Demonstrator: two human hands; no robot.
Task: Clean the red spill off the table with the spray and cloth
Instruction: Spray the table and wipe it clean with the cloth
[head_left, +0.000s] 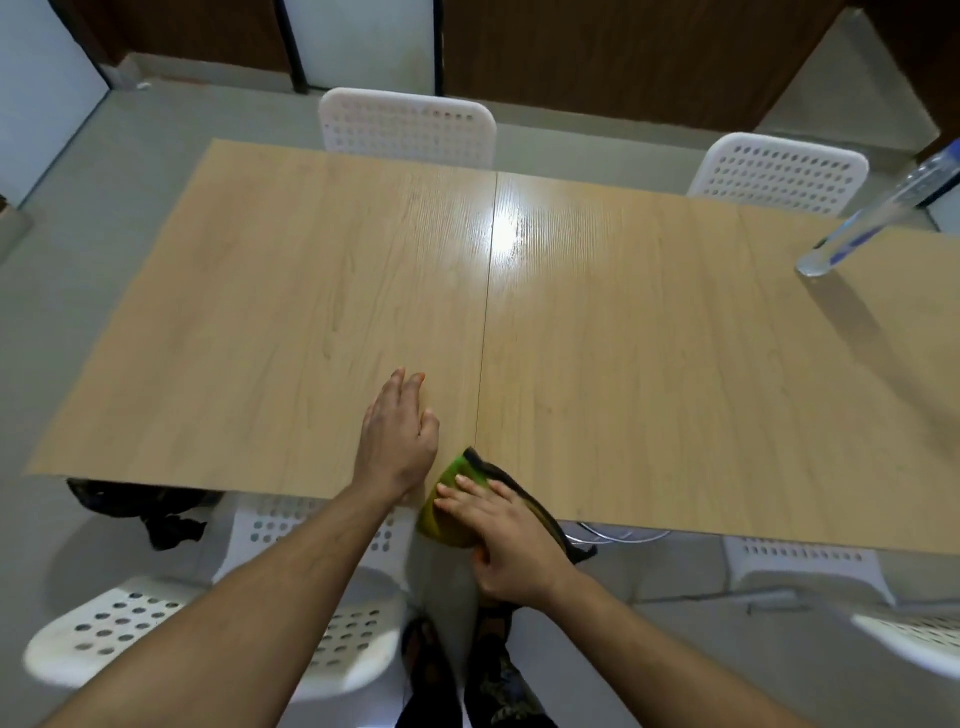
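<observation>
Here the person stands at the near edge of a long pale wood table (623, 364), both forearms reaching out over it. The left hand (397, 436) lies flat on the tabletop just left of the seam between the two boards, fingers straight and close together pointing toward the far side, thumb tucked in alongside, holding nothing. Just to its right, the right hand (506, 540) presses down on a green cloth (449, 512) with a dark edge, right at the near edge of the table; its fingers are laid out straight and slightly apart across the top of the cloth, and part of the cloth hangs off over the edge. The two hands are near each other but not touching. Well apart from them, at the far right end of the table, a clear plastic bottle (878, 213) with a blue label stands on the surface, leaning in the wide view. White perforated chairs (408, 127) sit around the table, two on the far side and several on the near side. I can see no red on the wood from here
</observation>
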